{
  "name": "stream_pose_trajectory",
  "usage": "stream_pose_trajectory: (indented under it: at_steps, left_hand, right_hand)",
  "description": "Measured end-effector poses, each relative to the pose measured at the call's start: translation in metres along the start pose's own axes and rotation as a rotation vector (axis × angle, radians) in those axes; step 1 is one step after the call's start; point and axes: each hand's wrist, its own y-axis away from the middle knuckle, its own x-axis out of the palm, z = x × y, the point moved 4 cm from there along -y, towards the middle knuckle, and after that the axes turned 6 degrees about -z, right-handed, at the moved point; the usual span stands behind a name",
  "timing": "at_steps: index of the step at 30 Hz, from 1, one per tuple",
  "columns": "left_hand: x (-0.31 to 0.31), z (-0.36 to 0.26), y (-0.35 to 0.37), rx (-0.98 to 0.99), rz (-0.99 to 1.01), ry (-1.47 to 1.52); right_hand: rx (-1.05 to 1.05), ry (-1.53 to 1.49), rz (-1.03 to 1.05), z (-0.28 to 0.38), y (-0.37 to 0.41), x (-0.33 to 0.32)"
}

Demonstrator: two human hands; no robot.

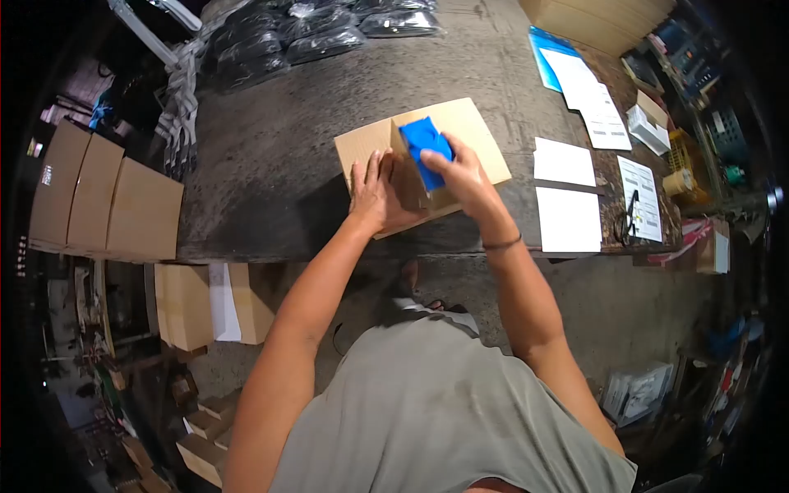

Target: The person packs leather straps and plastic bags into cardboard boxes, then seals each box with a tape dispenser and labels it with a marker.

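A cardboard box (481, 135) sits near the front edge of the dark worktable. My right hand (467, 177) grips a blue object (423, 135), perhaps a tape dispenser, over the middle of the box, with the thumb on its near side. My left hand (374, 195) lies on the left part of the box with its fingers spread. A dark band circles my right wrist. What lies under the blue object is hidden.
Black plastic-wrapped packs (325, 41) lie at the back left of the worktable (271, 131). White papers (567, 218), glasses (631, 215) and a small white box (649, 127) are to the right. Large cartons (144, 205) stand at the left.
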Motion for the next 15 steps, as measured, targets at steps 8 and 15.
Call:
stream_pose_trajectory:
  at_steps: [8,15]
  left_hand:
    - [0.009,0.004,-0.003,0.016,-0.020,-0.004]
    - [0.007,0.004,-0.003,0.004,-0.038,-0.004]
  right_hand:
    - [0.074,0.057,-0.084,-0.025,0.156,-0.042]
    - [0.169,0.017,-0.135,-0.041,0.197,-0.051]
